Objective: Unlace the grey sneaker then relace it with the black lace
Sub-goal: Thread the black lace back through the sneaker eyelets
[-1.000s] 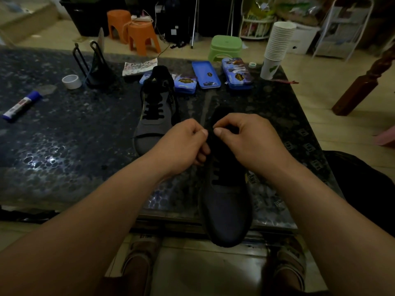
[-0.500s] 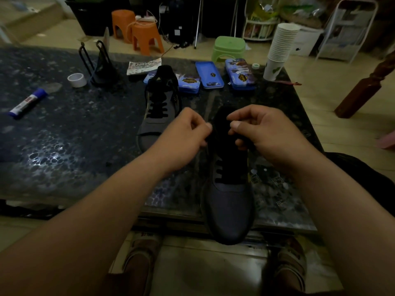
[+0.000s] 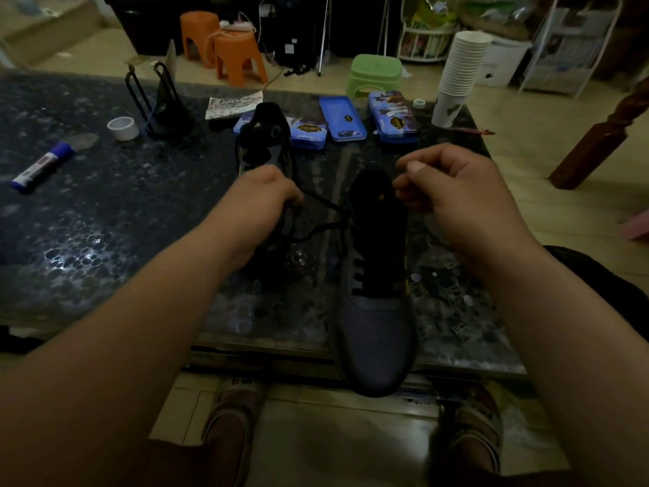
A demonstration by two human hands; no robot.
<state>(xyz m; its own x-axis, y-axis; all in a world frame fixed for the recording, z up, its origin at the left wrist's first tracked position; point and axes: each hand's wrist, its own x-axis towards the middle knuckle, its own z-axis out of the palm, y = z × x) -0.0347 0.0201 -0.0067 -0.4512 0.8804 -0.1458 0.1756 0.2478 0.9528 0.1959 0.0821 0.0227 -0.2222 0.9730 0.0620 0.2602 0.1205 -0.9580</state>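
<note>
grey sneaker: 2 on table | black lace: 1, held by left grip | right grip: curled, hold unclear

Second sneaker partly behind left hand

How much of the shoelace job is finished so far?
Barely begun. Done: the bow looks untied, with loose black lace strands running off the near grey sneaker. In hand: the left hand grips those strands, out to the side; the right hand pinches by the tongue, contents too dark. Left: lower rows remain threaded, then all relacing.
</note>
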